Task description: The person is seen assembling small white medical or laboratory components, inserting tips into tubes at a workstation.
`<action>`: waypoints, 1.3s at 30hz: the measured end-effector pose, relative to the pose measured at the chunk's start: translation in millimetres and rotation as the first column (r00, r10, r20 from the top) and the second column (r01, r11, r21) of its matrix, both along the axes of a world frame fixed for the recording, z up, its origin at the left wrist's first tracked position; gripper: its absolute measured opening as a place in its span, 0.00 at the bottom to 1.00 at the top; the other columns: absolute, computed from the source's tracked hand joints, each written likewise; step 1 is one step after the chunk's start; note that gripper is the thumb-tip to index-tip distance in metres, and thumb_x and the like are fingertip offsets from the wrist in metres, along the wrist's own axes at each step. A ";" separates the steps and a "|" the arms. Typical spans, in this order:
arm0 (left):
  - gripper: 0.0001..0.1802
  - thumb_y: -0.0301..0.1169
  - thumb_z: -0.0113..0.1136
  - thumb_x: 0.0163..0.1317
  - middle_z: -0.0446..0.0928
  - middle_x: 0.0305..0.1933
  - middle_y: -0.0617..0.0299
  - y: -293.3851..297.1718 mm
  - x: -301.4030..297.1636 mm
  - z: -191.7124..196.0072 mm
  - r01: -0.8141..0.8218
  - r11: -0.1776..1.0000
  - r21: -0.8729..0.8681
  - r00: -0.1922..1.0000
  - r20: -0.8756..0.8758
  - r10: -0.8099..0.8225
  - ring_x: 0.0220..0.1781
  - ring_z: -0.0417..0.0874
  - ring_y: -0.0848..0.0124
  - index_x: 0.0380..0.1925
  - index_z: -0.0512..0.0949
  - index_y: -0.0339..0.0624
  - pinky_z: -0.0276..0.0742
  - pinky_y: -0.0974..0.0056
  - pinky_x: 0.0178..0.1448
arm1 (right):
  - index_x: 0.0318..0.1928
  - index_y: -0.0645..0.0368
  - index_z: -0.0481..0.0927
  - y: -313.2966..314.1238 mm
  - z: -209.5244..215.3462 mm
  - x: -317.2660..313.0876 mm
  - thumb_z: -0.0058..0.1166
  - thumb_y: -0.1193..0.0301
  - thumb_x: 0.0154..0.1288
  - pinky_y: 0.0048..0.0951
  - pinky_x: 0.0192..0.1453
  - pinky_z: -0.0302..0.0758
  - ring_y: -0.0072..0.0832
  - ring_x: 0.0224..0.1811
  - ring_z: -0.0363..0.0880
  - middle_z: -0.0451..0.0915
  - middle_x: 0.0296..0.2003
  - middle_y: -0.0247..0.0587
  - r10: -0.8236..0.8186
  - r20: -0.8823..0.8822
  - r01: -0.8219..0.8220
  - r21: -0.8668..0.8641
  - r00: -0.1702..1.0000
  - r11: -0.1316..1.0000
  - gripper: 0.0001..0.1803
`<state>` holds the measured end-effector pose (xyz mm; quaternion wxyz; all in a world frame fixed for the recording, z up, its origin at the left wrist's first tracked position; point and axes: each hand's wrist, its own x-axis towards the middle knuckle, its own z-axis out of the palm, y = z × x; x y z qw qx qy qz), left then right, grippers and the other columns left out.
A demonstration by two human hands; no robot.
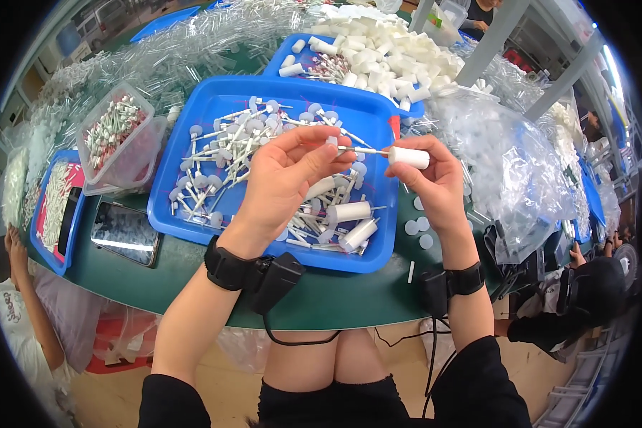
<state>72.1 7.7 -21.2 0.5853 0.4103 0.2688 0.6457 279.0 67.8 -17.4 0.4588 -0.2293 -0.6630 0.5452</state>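
1. Nearest, a green table (349, 294) shows in front of the large blue tray (214, 100), and a short white stick (411, 272) lies just right of that tray's near corner.
2. Pale round discs (426, 241) lie right of the tray; a phone (126, 232) lies left of it.
3. In the tray are many white sticks with pale round caps (201, 180), and loose white cylinders (349, 212) toward its near right corner.
4. Over the tray's right half, the left hand (289, 171) pinches the left end of a thin rod (364, 150), thumb and fingertips together.
5. Over the tray's right rim, the right hand (435, 178) is clamped on a white cylinder (409, 158); the rod meets its left face, though I cannot tell whether it enters.
6. Left of the tray stands a clear container (114, 135) of sticks.
7. Behind the tray is a heap of white cylinders (385, 53).
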 end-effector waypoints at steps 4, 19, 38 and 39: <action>0.13 0.24 0.55 0.61 0.78 0.43 0.52 0.3 3.2 1.1 -0.028 0.999 -0.029 1.000 0.013 0.028 0.45 0.80 0.65 0.45 0.72 0.30 0.78 0.64 0.52 | 0.43 0.64 0.77 3.4 -2.2 4.5 0.60 0.78 0.54 0.19 0.40 0.74 0.19 0.38 0.78 0.79 0.37 0.38 -0.073 0.076 0.073 -0.001 0.994 0.997 0.14; 0.13 0.25 0.54 0.62 0.78 0.43 0.51 -1.5 -3.6 1.7 -0.065 0.992 -0.107 0.998 0.008 0.066 0.45 0.81 0.65 0.46 0.72 0.30 0.78 0.64 0.51 | 0.47 0.67 0.76 -1.0 -3.6 1.6 0.58 0.82 0.53 0.23 0.45 0.76 0.24 0.39 0.79 0.79 0.38 0.42 0.006 0.017 -0.005 -0.077 1.000 0.997 0.17; 0.12 0.33 0.57 0.61 0.80 0.26 0.52 -4.5 2.7 0.6 -0.132 0.983 -0.129 0.950 -0.299 0.089 0.12 0.73 0.79 0.39 0.77 0.35 0.63 0.76 0.13 | 0.46 0.65 0.78 -9.3 6.6 1.0 0.59 0.80 0.54 0.20 0.44 0.74 0.20 0.40 0.78 0.80 0.40 0.39 -0.070 0.321 0.046 0.083 0.945 0.995 0.16; 0.12 0.34 0.56 0.62 0.80 0.27 0.51 -4.7 2.1 -1.2 -0.129 0.983 -0.132 0.949 -0.303 0.084 0.12 0.73 0.79 0.39 0.78 0.36 0.64 0.76 0.13 | 0.46 0.62 0.79 -10.2 7.8 1.1 0.59 0.78 0.55 0.20 0.44 0.74 0.19 0.41 0.78 0.80 0.42 0.38 -0.086 0.380 0.069 0.059 0.921 0.996 0.16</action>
